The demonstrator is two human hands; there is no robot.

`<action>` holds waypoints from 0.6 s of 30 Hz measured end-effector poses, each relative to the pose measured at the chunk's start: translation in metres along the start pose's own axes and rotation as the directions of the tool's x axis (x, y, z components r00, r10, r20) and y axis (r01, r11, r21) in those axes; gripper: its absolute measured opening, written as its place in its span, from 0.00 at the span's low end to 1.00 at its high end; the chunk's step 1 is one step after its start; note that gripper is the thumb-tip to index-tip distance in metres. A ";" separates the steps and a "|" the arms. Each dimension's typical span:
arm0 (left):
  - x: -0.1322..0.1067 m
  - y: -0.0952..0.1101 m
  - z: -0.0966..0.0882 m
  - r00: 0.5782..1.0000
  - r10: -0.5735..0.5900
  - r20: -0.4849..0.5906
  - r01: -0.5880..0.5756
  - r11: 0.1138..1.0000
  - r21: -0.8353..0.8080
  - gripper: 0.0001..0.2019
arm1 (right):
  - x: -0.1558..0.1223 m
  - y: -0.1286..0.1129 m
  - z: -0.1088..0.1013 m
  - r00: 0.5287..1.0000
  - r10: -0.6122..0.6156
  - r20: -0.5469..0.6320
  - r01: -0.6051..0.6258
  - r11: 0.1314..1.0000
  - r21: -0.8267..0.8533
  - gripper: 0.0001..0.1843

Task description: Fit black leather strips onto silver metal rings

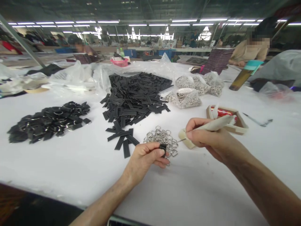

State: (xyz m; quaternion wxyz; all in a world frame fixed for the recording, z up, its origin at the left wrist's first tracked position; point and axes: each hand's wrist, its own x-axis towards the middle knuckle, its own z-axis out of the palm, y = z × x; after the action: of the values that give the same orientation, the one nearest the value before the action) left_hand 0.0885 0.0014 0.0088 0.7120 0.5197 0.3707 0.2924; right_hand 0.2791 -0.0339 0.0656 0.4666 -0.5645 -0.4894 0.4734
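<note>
On my remote feed, beyond the white-topped table (77, 163): white tube lights (108, 22), bright windows (204, 35), dark ceiling (150, 11); at its far left, slanting grey pole (22, 40).

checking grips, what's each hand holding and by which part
Left hand: black strap piece, pinched by its lower part. Right hand: pale-handled tool, by its handle.

L hand (146, 156), R hand (213, 139) bare

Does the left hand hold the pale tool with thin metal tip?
No, the right hand holds the pale tool; the left hand pinches a small black piece.
</note>
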 end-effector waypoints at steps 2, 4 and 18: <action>0.000 0.000 0.000 1.000 0.000 0.021 0.000 1.000 0.002 0.07 | 0.002 0.005 0.003 1.000 -0.002 0.002 0.002 1.000 -0.025 0.05; -0.001 0.000 -0.001 0.999 -0.001 0.035 0.001 1.000 0.012 0.07 | 0.004 0.009 0.003 1.000 -0.003 0.015 0.004 0.999 -0.052 0.05; -0.002 -0.001 -0.001 0.994 -0.038 0.106 0.031 0.998 0.063 0.07 | 0.006 0.014 0.007 0.997 0.015 0.081 -0.005 0.991 -0.134 0.05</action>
State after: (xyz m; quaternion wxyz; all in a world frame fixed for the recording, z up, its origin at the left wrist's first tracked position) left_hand 0.0867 0.0000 0.0082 0.7195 0.5497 0.3498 0.2405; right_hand 0.2739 -0.0284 0.0500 0.4050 -0.5771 -0.5359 0.4645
